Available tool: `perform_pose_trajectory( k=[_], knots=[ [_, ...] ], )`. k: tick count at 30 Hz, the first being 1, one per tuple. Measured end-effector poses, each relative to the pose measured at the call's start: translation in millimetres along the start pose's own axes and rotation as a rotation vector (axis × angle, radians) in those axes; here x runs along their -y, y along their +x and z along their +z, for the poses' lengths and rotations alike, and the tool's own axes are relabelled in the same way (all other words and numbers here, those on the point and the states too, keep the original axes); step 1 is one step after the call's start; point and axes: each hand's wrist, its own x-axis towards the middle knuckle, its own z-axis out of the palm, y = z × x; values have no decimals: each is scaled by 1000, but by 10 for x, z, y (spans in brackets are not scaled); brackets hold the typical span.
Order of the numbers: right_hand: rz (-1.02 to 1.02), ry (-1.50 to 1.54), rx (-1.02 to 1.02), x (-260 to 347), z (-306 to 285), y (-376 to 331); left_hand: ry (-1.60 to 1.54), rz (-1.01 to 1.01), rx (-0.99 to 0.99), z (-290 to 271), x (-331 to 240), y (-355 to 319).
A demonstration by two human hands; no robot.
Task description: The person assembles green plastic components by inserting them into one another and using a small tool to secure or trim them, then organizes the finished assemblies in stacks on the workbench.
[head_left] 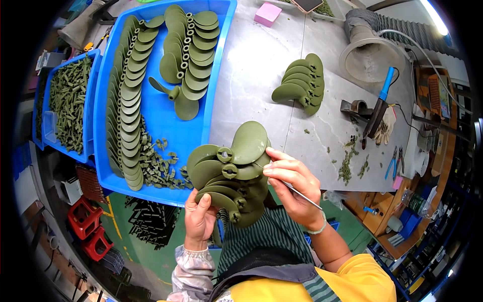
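Observation:
My left hand (198,219) is closed around the lower left blades of a stack of olive-green two-bladed propellers (250,143), held up off the table near my body. Their slotted hubs run down the middle of the stack. In my right hand (298,189) a slim metal hand tool (303,195) is pinched, its thin tip close to the upper blades by the hubs. Whether the tip touches them I cannot tell. Ahead to the right, a smaller nested group of propellers (307,83) lies on the grey table (251,60).
A blue tray (214,110) at left holds rows of nested propellers and small green scraps. Further left, a blue bin (91,121) contains green pieces. A blue-handled tool (386,85), pliers (395,162), a glove (386,127) and a duct funnel (370,58) occupy the right.

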Motion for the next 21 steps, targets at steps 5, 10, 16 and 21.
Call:
perform_pose_trajectory(
  k=[5, 10, 16, 21],
  knots=[
    [-56, -91, 14, -41, 23, 3, 22, 25, 1, -11, 4, -3],
    [-31, -51, 29, -46, 54, -6, 8, 17, -14, -3, -3, 10],
    [-49, -38, 63, -38, 41, 9, 6, 24, -10, -5, -5, 18],
    [8, -7, 38, -95, 56, -47, 11, 2, -17, -3, -9, 29]
  ],
)
